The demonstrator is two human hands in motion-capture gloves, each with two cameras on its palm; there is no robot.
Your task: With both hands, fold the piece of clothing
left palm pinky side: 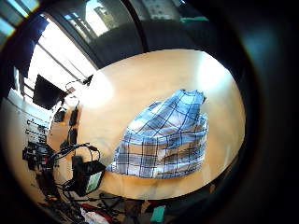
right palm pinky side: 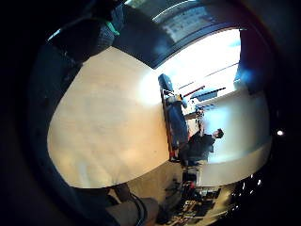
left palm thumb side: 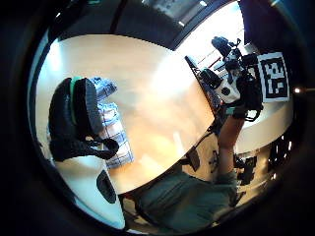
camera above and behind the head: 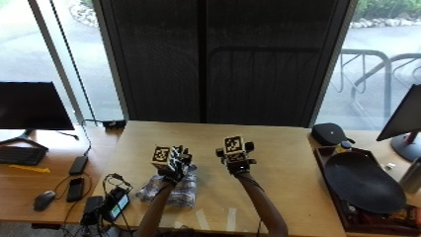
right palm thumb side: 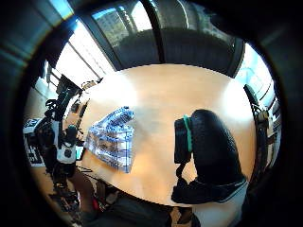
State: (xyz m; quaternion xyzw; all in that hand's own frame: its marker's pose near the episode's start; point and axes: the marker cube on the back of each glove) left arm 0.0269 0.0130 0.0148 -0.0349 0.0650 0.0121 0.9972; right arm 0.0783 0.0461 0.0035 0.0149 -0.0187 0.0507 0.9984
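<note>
Clothing (camera above and behind the head: 172, 190), a blue-and-white checked piece, lies bunched in a small, partly gathered heap on the wooden table (camera above and behind the head: 276, 148), toward the person's left and near the front edge. From the outside view the left hand (camera above and behind the head: 172, 162) hovers above the heap's far side and the right hand (camera above and behind the head: 234, 157) is raised over bare wood just beside it; neither seems to touch the cloth. I cannot tell whether either hand's fingers are straight or curled, since the gloves face away from that camera and the palm views show only the opposite hand's back. Judged from this, the fold looks either barely begun or nearly closed; the lumpy outline suggests more flattening is due. To do the step well, both hands should come down together, pinch 2 matching corners or edges, lift enough to let the fabric hang straight, then lay it over so the edges meet, and smooth outward from the crease. The heap sits close to the cables and a small black device (camera above and behind the head: 115, 203) at the table's left, so drawing it toward the middle first would help. Which garment it is, where its hems lie, and how many layers are already stacked cannot be made out.
</note>
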